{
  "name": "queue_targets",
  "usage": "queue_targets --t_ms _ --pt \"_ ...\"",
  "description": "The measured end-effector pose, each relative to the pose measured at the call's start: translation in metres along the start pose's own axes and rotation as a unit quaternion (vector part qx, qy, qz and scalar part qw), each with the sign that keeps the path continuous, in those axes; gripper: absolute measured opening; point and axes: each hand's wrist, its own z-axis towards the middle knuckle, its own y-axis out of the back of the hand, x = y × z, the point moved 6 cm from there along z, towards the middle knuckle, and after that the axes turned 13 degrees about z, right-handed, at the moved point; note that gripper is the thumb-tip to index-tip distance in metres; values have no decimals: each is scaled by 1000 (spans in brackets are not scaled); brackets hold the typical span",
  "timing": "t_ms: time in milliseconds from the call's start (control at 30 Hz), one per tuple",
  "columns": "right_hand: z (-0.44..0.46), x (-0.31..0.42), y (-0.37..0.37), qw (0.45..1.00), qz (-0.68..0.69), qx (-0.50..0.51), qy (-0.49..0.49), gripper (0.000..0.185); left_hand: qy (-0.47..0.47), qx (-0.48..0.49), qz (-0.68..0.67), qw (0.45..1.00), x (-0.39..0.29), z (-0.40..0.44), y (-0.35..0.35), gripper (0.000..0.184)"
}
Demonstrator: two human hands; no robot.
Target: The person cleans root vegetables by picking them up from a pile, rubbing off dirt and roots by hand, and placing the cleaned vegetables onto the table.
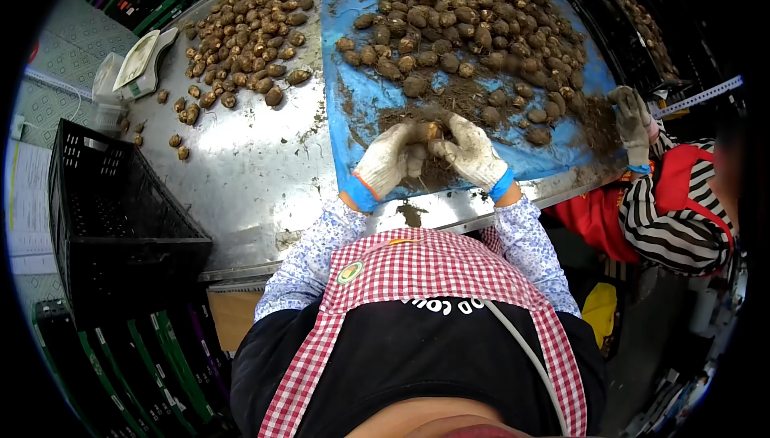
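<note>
Both my hands wear dirty white gloves and meet over the near part of the blue sheet [353,109]. My left hand [387,157] has its fingers wrapped round a brown taro root [433,130]. From the other side, my right hand [475,153] pinches the same root, its fingertips on the paler end. Beyond them lies a large heap of soil-covered roots [481,25], with loose soil and fibres around it. Cleaner roots [249,37] are spread on the bare metal table [249,157] to the left.
A black crate [120,229] stands at the left, near a white scale [144,65] and a clear container [107,77]. At the right, a co-worker's gloved hand [634,121] rests by the table edge. Another black crate [634,29] holds roots.
</note>
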Motion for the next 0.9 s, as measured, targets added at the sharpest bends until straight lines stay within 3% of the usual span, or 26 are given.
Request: queue_targets --t_ms 100,200,333,433,533,633,733,833,900 --pt "2 10 -3 996 53 34 63 45 12 5 75 997 -13 -5 -6 23" --pt "5 29 -6 991 -9 75 115 49 15 49 -29 998 -6 -1 6 23" --pt "4 21 -7 990 40 55 124 48 17 71 -29 997 -11 -4 4 20" --pt "4 5 -7 984 165 56 42 49 29 53 60 996 -8 -6 5 20" --pt "2 17 -2 987 139 52 68 45 19 56 14 998 -9 -9 0 22" --pt "6 7 -8 985 144 59 80 42 30 -5 9 999 -15 -12 -7 24" --pt "8 11 -8 992 65 77 75 41 12 -20 62 998 -12 -5 1 30" --pt "5 8 -5 995 69 48 45 43 38 -23 250 967 -8 -4 8 31" --pt "5 -2 -8 987 149 34 51 43 19 -24 268 963 -8 -3 10 35"
